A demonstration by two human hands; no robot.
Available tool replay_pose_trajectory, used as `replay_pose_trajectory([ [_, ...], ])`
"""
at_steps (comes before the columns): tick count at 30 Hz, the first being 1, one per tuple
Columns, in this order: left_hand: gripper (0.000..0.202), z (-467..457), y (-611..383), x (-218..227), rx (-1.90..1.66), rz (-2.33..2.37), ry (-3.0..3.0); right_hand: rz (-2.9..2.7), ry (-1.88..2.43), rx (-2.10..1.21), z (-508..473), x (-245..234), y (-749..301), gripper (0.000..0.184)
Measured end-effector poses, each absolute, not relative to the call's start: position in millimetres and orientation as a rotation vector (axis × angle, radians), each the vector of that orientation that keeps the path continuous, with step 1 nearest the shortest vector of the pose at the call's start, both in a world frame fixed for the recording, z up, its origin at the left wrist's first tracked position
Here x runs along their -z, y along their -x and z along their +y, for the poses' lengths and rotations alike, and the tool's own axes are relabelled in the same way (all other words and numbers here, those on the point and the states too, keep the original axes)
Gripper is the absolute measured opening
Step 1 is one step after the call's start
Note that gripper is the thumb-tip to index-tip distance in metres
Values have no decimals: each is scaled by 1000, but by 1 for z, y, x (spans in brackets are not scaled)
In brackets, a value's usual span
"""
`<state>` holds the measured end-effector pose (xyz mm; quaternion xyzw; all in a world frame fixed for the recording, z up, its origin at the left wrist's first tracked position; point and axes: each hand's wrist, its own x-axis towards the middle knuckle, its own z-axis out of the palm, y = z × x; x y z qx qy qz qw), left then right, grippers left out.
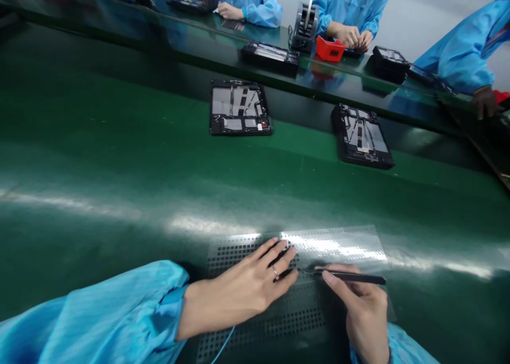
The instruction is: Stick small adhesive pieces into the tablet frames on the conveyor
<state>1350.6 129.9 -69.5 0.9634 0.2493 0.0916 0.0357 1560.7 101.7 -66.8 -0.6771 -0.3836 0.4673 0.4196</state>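
A clear sheet (338, 247) bearing rows of small dark square stickers lies on the green work surface in front of me. My left hand (255, 281) rests flat on it, fingers stretched out and a ring on one finger. Black tweezers (354, 277) are pinched between the thumb and fingers of my right hand (364, 300). Their tip points left and meets the sheet close to my left fingertips. Whether anything sits between the tips is too small to tell. Part of the sheet is covered by my left hand and forearm.
Two open black device housings, one left (241, 109) and one right (362, 135), lie farther off on the green belt (119, 135). Along the raised ledge behind stand more housings (271, 56), a tape dispenser (305, 26) and a red bin (330, 49). Co-workers in blue smocks (258, 2) work there.
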Motion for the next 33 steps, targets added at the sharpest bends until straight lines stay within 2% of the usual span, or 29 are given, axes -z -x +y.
replay_pose_trajectory([
  [3,44,130,-1350,69,-255,772,-2968,-973,1705,-1187,102,70,-1563,19],
  [16,45,130,-1349,66,-301,780,-2989,-882,1690,-1191,102,77,-1564,15],
  [24,40,137,-1347,59,-258,778,-2817,-709,1554,-1303,112,60,-1567,16],
  [28,27,201,-1330,54,-141,1188,-2631,-741,1510,-1293,125,43,-1581,20],
  [33,31,299,-1280,59,-192,1859,-2392,-800,1455,-1226,154,25,-1606,23],
])
